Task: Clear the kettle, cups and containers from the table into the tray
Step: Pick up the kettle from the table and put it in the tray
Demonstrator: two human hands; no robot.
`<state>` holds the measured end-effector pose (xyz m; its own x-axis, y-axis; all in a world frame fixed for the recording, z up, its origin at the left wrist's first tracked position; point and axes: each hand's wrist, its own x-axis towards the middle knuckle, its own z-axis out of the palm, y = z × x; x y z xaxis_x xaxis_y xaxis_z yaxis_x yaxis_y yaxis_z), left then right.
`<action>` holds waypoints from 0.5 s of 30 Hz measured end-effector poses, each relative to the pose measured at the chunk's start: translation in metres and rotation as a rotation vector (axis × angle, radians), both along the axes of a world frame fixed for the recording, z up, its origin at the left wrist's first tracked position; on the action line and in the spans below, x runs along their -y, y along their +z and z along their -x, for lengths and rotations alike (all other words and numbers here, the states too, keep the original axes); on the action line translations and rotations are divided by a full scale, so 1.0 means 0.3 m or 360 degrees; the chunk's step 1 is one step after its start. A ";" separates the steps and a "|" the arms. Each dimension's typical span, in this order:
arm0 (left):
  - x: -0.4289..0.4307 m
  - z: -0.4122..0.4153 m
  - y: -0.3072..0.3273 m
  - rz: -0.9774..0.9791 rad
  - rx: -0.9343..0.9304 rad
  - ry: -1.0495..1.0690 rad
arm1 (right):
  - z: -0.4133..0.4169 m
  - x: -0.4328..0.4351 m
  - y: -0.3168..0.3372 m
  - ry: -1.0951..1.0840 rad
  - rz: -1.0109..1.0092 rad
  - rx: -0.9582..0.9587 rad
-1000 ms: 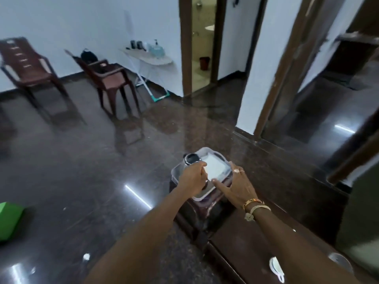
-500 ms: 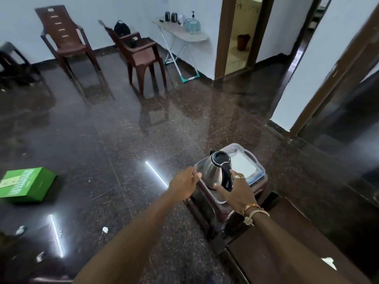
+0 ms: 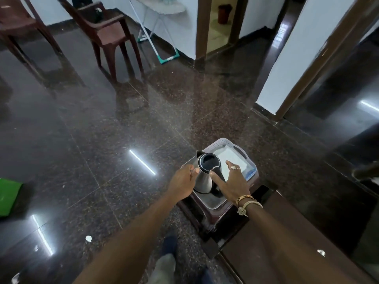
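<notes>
A steel kettle [image 3: 205,178] with a black lid and handle stands upright in the near end of a pale perforated tray [image 3: 222,141]. The tray has a white liner and rests on a dark brown stool [image 3: 205,214]. My left hand [image 3: 182,181] is at the kettle's left side, thumb against the steel body, fingers loose. My right hand [image 3: 235,181] is spread flat over the tray to the kettle's right, with its thumb by the black handle. Neither hand is closed around the kettle. No cups or containers are in sight.
A dark brown table [image 3: 287,253] at lower right carries a small white scrap [image 3: 321,252]. Two brown plastic chairs [image 3: 108,31] and an ironing board [image 3: 160,5] stand at the back. A green box [image 3: 8,196] lies on the glossy floor at left. A doorway opens behind.
My left hand was gripping the kettle's top over the tray; now the kettle stands in the tray and both hands have loosened beside it. The view has tilted downward.
</notes>
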<state>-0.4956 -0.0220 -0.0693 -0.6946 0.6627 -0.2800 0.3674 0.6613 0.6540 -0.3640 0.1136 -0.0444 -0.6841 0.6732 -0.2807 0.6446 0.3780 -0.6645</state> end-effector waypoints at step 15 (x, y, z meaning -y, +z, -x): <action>-0.158 0.286 -0.254 -0.0040 0.0266 0.0110 | 0.114 -0.040 -0.275 -0.0535 0.0268 0.0179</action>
<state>-0.5813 0.0255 -0.1456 -0.6838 0.6231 -0.3797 0.2062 0.6642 0.7186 -0.3982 0.1255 -0.1270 -0.3918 0.7929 -0.4667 0.7861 0.0250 -0.6175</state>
